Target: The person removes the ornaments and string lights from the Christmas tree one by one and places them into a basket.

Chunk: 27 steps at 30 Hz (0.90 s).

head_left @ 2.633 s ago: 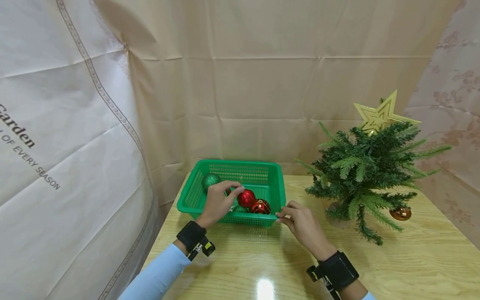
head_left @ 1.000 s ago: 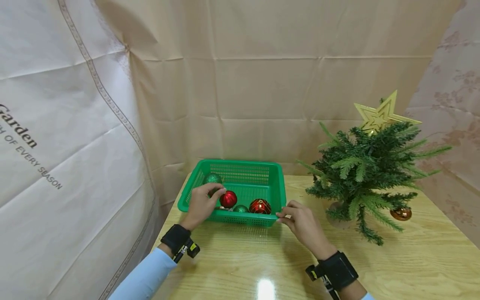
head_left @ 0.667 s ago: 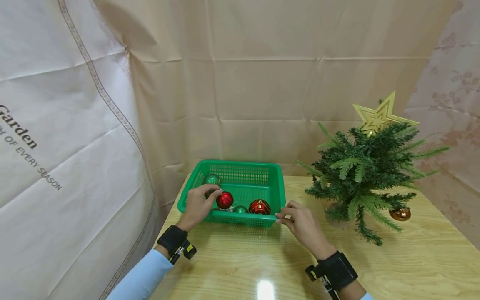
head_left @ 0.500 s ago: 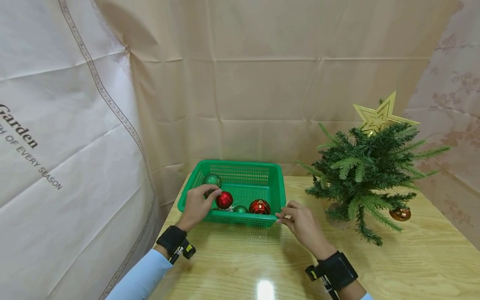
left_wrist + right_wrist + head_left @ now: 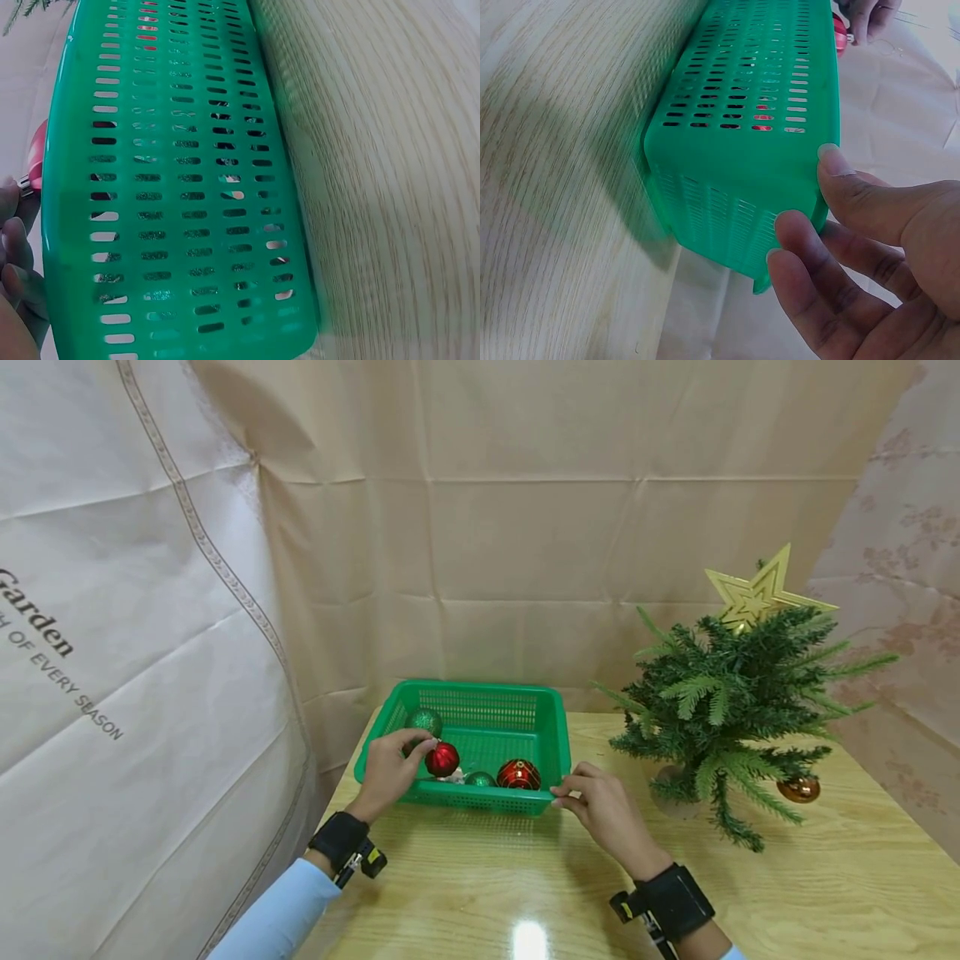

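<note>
A shiny red Christmas bauble (image 5: 442, 760) hangs from my left hand (image 5: 390, 772), pinched by its silver cap between thumb and fingers. It is inside the green plastic basket (image 5: 487, 798), near the front left, and its top shows above the rim in the left wrist view. My right hand (image 5: 607, 814) pinches the basket's front right corner, thumb on the rim and fingers against the side. Also in the basket lie a red bauble with gold bands (image 5: 518, 774), a glittery green bauble (image 5: 425, 722) and another green one (image 5: 480, 779). A small whitish thing beside the hanging bauble is partly hidden.
Right of the basket stands a small artificial Christmas tree (image 5: 735, 702) topped by a gold star (image 5: 757, 593). A copper bauble (image 5: 799, 789) hangs low on its right. Cloth backdrops (image 5: 525, 527) rise behind the wooden table (image 5: 480, 893) and on both sides.
My left hand has carried the red bauble leftward from beside the gold-banded one to the basket's front left, lately moving only slightly. The right hand has stayed at the corner.
</note>
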Motion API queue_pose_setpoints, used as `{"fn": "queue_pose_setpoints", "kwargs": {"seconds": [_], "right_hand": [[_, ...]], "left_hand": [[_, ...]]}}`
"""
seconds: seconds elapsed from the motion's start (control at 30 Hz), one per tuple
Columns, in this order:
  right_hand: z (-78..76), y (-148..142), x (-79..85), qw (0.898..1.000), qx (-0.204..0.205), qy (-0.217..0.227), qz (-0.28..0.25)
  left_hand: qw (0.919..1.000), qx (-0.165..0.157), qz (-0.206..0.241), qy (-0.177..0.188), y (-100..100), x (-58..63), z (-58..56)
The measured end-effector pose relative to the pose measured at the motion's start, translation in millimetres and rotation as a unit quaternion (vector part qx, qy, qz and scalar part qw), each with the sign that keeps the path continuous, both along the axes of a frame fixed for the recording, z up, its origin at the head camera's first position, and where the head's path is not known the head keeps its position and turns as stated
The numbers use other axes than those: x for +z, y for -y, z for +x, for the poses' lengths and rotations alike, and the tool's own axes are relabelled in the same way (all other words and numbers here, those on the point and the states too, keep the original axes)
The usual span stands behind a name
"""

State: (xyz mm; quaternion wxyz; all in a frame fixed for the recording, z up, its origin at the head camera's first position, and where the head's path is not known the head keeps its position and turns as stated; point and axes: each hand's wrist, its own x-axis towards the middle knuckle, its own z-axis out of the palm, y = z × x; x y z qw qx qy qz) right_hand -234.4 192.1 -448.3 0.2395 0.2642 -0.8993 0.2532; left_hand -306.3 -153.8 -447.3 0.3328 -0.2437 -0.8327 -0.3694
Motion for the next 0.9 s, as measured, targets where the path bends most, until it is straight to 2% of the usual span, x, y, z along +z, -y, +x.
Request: {"fn": "queue_pose_setpoints", "kwargs": {"seconds": [0.5,0.9], "right_hand": [[-0.2,-0.3,1.6,1.000,-0.004,-0.005,0.004],[1.0,0.5,0.3,1.000,-0.004,-0.003,-0.002]], "left_hand": [[0.9998,0.014,-0.004,0.012,7.8,-0.8,0.7],[0.9983,0.038,-0.016,0.042,13.8,-4.5,2.0]]}}
